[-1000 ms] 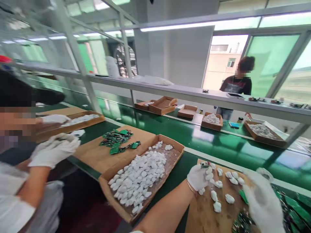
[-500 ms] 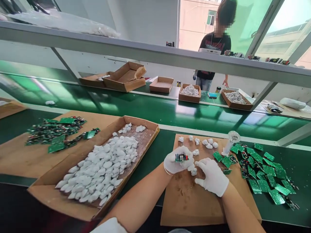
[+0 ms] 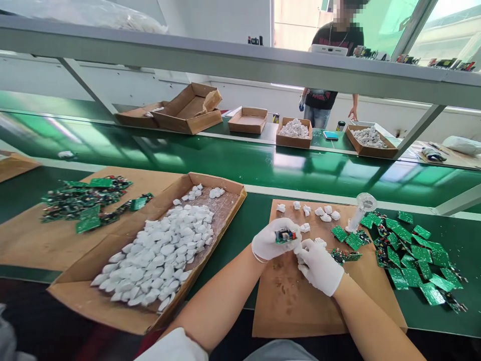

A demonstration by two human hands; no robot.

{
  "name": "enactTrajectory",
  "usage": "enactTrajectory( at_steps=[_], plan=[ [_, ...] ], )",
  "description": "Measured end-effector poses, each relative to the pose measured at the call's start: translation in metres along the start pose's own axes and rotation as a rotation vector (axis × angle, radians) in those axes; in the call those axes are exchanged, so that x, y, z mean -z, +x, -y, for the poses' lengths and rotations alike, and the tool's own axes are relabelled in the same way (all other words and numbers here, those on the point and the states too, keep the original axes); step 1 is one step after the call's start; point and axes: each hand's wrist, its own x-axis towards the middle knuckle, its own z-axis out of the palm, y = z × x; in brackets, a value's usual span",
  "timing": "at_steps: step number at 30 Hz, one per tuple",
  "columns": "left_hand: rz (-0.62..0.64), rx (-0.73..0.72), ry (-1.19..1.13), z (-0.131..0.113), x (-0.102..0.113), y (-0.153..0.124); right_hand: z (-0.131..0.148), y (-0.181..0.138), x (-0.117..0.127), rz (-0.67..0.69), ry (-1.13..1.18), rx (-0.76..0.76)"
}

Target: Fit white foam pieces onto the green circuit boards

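My left hand (image 3: 276,239), in a white glove, is closed around a small circuit board (image 3: 286,235) with its components facing up. Close against it, my right hand (image 3: 319,265), gloved too, has its fingers drawn together at the left fingertips. White on white hides what the right fingers hold, if anything. Beyond the hands, several white putty-like lumps (image 3: 326,214) lie on a brown cardboard sheet (image 3: 293,311). One lump (image 3: 304,227) sits just past the left fingers. Some green circuit boards (image 3: 353,240) rest beside the right hand.
A cardboard tray (image 3: 229,225) of white lumps stands at left, with a pile of circuit boards (image 3: 86,200) beyond it. More boards (image 3: 421,255) are heaped at right near a clear plastic stand (image 3: 361,213). A shelf (image 3: 225,52) crosses above; a person (image 3: 323,95) stands behind it.
My right hand has moved in toward the left hand, and its spread fingers have closed together. The board in my left hand has tilted slightly. The whole view has shifted a little.
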Motion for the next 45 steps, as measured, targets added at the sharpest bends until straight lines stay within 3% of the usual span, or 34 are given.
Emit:
enactTrajectory(
  at_steps=[3,5,8,11,16,28,36,39,43,45],
  plan=[
    [-0.212,-0.087,0.550,-0.017,-0.003,0.002,-0.004,-0.002,0.002,-0.190,0.315,-0.003],
    [-0.337,-0.084,0.709,-0.020,-0.007,0.004,-0.009,-0.003,0.006,-0.336,0.654,-0.040],
    [-0.353,0.116,0.636,-0.008,-0.012,0.004,-0.016,-0.006,0.013,-0.455,1.200,-0.097],
    [-0.362,0.191,0.516,0.010,-0.016,0.003,-0.019,-0.009,0.018,-0.549,1.463,-0.129],
    [-0.418,0.144,0.451,0.019,-0.022,0.003,-0.016,-0.010,0.022,-0.633,1.484,-0.228],
    [-0.440,0.134,0.415,0.020,-0.023,0.002,-0.015,-0.012,0.019,-0.725,1.338,-0.268],
    [-0.417,0.113,0.587,0.024,-0.021,0.001,-0.016,-0.010,0.011,-0.717,1.094,-0.342],
    [-0.428,0.142,0.497,0.027,-0.019,0.002,-0.015,-0.008,0.014,-0.695,1.244,-0.384],
    [-0.397,0.167,0.038,0.026,-0.013,0.001,-0.018,-0.007,0.024,-0.695,1.693,-0.281],
    [-0.387,0.203,-0.158,0.023,-0.009,0.000,-0.023,-0.006,0.026,-0.704,1.756,-0.234]
  ],
)
